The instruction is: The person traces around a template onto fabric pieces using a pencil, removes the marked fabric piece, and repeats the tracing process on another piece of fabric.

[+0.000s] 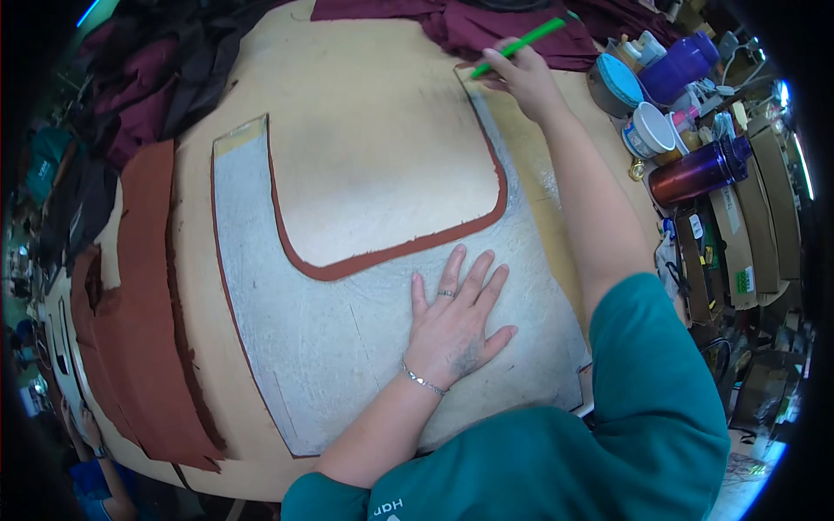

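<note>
A large pale grey pattern piece (319, 338) with a curved U-shaped cut-out lies flat on the table. Reddish-brown fabric (404, 249) shows from under it as a band along the cut-out and as a thin line on the left edge. My left hand (456, 312) rests palm down on the pattern with fingers spread, below the cut-out. Up at the far right arm of the pattern, my right hand (518, 75) grips a green pen (521, 47). The pen's lower end is at the cut-out's inner edge; whether it touches is unclear.
Layered reddish-brown fabric pieces (146, 312) lie on the table (365, 84) to the left. Maroon cloth (469, 29) is bunched at the far edge. Bottles such as a purple flask (681, 68), tubs and cardboard boxes (730, 247) crowd the right. Another person's hands (88, 423) are at lower left.
</note>
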`<state>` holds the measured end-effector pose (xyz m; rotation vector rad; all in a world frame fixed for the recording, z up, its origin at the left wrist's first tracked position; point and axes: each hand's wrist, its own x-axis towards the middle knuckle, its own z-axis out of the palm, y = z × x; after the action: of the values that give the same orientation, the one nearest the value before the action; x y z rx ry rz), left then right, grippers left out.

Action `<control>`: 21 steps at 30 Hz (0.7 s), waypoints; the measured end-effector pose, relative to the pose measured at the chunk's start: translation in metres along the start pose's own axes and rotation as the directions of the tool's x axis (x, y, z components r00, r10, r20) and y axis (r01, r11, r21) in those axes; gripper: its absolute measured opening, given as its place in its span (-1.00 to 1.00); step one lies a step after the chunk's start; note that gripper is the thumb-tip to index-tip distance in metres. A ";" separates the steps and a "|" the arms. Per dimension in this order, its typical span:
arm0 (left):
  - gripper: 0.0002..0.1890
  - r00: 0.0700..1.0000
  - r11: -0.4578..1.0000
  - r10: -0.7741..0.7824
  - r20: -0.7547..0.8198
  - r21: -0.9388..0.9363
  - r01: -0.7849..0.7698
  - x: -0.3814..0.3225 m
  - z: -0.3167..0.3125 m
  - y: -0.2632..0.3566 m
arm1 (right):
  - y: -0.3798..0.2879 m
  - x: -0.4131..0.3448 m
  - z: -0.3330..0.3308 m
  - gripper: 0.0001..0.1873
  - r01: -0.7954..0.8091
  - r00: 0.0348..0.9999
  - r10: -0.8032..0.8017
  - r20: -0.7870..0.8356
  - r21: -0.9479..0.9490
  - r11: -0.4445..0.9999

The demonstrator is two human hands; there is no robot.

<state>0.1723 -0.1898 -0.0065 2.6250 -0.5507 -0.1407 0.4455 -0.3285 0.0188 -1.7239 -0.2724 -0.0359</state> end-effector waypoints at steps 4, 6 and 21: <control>-0.30 0.999 0.999 -0.037 0.003 -0.012 0.037 -0.003 0.000 -0.005 | -0.007 -0.108 0.015 -0.81 -0.222 0.975 0.218 0.050 0.117 0.968; -0.30 1.000 1.000 -0.024 -0.010 0.001 0.024 -0.001 0.002 -0.005 | -0.013 -0.149 0.028 -0.83 -0.304 0.951 0.293 0.102 0.119 0.945; -0.34 0.990 0.996 0.001 -0.140 -0.092 -0.014 -0.007 0.010 -0.006 | -0.038 -0.174 0.127 -0.85 -0.035 0.901 0.103 0.422 -0.166 0.986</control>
<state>0.1665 -0.1865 -0.0175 2.5187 -0.4941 0.0194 0.2525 -0.2265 0.0030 -1.8836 -0.5448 0.3913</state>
